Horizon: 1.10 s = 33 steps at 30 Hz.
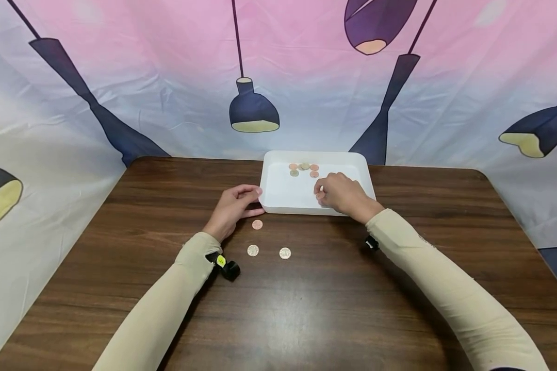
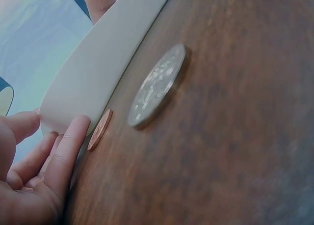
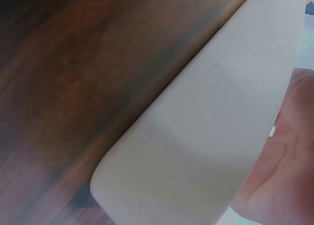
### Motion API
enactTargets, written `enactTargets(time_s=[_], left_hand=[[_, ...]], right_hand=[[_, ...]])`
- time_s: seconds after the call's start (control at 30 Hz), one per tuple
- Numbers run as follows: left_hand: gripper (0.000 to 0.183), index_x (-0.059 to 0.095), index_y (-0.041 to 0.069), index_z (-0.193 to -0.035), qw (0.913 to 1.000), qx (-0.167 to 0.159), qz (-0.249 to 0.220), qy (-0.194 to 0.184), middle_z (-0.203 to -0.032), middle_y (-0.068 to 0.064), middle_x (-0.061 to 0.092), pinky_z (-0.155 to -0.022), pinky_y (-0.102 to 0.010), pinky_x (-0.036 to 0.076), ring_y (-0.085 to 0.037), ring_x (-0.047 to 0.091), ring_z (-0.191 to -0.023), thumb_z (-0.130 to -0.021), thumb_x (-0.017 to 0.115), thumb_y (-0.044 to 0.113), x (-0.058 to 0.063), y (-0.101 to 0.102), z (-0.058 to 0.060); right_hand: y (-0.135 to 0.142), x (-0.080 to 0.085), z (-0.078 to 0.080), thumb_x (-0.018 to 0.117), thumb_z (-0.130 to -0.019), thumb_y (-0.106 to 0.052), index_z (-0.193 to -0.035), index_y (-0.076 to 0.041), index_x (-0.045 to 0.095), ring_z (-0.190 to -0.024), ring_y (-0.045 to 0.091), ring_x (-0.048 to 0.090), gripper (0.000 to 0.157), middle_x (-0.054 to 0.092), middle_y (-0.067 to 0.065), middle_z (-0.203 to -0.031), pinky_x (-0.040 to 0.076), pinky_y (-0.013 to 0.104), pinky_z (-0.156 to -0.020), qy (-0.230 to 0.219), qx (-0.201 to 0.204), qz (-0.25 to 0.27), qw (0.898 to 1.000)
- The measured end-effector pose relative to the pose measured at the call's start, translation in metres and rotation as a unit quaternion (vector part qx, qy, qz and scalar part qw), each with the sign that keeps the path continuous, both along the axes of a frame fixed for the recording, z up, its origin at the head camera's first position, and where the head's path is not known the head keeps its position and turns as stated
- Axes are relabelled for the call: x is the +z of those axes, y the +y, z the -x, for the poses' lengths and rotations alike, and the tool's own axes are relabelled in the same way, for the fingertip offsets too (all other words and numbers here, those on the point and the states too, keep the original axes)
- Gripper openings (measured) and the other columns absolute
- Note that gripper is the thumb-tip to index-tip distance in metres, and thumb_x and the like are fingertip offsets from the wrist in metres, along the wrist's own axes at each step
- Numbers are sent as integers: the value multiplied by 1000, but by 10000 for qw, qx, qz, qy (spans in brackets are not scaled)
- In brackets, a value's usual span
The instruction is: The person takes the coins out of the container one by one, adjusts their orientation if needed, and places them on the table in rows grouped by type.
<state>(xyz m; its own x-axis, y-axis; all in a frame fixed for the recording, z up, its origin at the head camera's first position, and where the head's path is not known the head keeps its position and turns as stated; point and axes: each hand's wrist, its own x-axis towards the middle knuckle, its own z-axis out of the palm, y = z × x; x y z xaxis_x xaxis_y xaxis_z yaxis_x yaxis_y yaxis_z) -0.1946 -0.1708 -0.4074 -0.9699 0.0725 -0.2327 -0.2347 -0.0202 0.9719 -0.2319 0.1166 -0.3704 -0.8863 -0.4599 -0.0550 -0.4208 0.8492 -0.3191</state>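
Observation:
A white tray [image 1: 285,198] lies near the far table edge. My left hand [image 1: 234,206] is at its front left corner; in the left wrist view a fingertip meets the rim and a fairly straight finger [image 2: 71,136] rests along the outer wall. My right hand [image 1: 345,195] reaches over the front rim, fingers bent and tips low inside the tray; whether they pinch anything I cannot tell. Several coins [image 1: 305,166], copper and dull gold, lie grouped toward the tray's back. A copper coin [image 1: 257,224] and two silvery coins [image 1: 252,250] [image 1: 285,253] lie on the tabletop.
The dark wood table [image 1: 278,319] extends toward me in front of the tray. Behind its far edge hangs a cloth backdrop [image 1: 190,108] printed with lamps. My left wrist camera [image 1: 229,269] sits just left of the nearer loose coins.

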Motion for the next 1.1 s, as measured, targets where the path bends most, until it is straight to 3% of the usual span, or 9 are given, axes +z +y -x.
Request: enactTargets(time_s=[0.23, 0.67, 0.8, 1.0, 1.1], left_hand=[[39, 61, -5, -139, 10000, -15, 23, -22, -128, -21, 63, -89, -35, 68, -31, 65, -122, -107, 65, 17, 0, 0, 0], [38, 61, -5, -139, 10000, -24, 6, -20, -125, -20, 64, -89, -35, 68, -29, 67, -118, -108, 65, 16, 2, 2, 1], [38, 61, -5, -139, 10000, -23, 24, -25, -124, -19, 63, -90, -35, 68, -28, 67, -117, -108, 64, 16, 2, 1, 1], [38, 61, -5, -139, 10000, 10, 13, -49, -125, -18, 63, -89, -35, 68, -28, 66, -118, -108, 64, 16, 1, 0, 1], [38, 61, -4, -140, 10000, 2, 13, -72, -125, -19, 64, -89, -35, 68, -29, 66, -119, -108, 65, 17, 0, 0, 2]], right_hand=[[2, 2, -11, 76, -98, -15, -116, -11, 79, -101, 27, 65, 18, 72, 9, -106, 61, 51, -75, 299, -104, 456, 9985], [-10, -2, -53, 85, -92, -17, -116, -13, 79, -97, 24, 62, 25, 69, 3, -99, 57, 38, -72, 984, 231, 1523, 9832], [-18, -5, -62, 85, -93, -18, -115, -13, 79, -96, 21, 62, 23, 68, 0, -99, 58, 35, -72, 962, 465, 1554, 9820], [-31, -8, -65, 83, -95, -19, -116, -12, 78, -101, 20, 64, 23, 68, 0, -104, 60, 36, -83, 750, 963, 1339, 9834], [-36, -10, -66, 82, -96, -17, -116, -13, 77, -100, 20, 61, 21, 68, 1, -104, 60, 35, -80, 886, 1292, 1132, 9811]])
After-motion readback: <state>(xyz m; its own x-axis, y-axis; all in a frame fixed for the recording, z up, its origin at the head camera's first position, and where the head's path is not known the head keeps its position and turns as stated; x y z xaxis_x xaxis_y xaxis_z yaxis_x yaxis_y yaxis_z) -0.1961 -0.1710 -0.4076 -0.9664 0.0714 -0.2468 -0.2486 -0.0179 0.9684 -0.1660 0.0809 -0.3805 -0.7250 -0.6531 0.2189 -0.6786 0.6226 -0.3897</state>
